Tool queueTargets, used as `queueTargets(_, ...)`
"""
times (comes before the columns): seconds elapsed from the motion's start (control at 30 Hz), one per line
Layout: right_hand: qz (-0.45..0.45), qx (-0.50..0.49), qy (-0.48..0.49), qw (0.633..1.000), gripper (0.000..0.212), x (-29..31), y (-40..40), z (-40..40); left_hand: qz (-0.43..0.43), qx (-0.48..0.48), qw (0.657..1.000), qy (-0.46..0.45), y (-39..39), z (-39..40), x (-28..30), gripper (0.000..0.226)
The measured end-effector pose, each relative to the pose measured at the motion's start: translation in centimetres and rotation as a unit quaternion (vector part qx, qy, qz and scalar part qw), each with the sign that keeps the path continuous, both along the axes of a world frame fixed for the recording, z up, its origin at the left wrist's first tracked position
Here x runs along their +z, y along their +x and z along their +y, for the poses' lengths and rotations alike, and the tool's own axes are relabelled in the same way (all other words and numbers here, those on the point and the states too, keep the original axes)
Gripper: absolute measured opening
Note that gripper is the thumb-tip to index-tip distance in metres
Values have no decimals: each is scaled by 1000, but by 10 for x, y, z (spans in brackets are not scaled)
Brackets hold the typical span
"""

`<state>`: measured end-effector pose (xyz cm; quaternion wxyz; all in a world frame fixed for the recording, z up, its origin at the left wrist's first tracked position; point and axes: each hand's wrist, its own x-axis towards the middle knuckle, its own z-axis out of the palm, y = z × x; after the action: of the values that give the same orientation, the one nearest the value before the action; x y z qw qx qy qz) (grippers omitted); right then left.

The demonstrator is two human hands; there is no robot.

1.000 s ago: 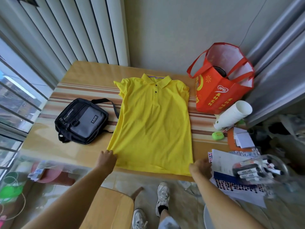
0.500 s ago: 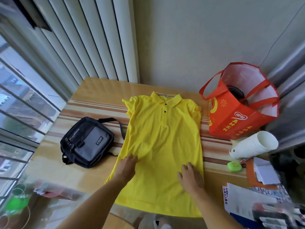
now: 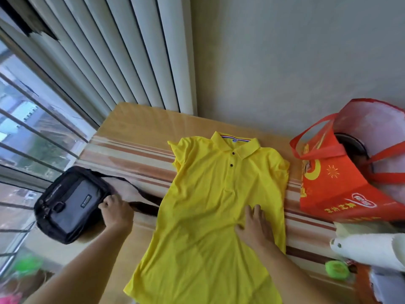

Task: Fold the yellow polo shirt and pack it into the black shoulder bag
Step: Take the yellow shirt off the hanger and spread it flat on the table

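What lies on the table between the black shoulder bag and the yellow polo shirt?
In the head view, the left hand at the black shoulder bag, the bag's black strap and bare table before the yellow polo shirt.

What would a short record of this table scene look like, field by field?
shirt: yellow polo shirt spread flat, unfolded, collar away from the person
bag: black shoulder bag left of the shirt
left hand: left hand touching the bag's right edge
right hand: right hand flat on the shirt
nearby: orange tote bag on the right
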<state>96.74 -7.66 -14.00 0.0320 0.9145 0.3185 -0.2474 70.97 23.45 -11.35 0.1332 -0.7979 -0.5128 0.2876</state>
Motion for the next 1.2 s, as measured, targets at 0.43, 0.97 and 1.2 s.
queueTargets(0.43,-38,-39,-13,998,51,-7,-6,19,-193,-142,957,-161,35,7,-6,58)
queueTargets(0.97,-41,-67,4,997,43,1,-7,29,-485,306,806,-146,120,25,15,97)
queueTargets(1.2,-113,-38,80,990,35,-3,20,47,-291,-340,877,-176,121,-25,-43,68)
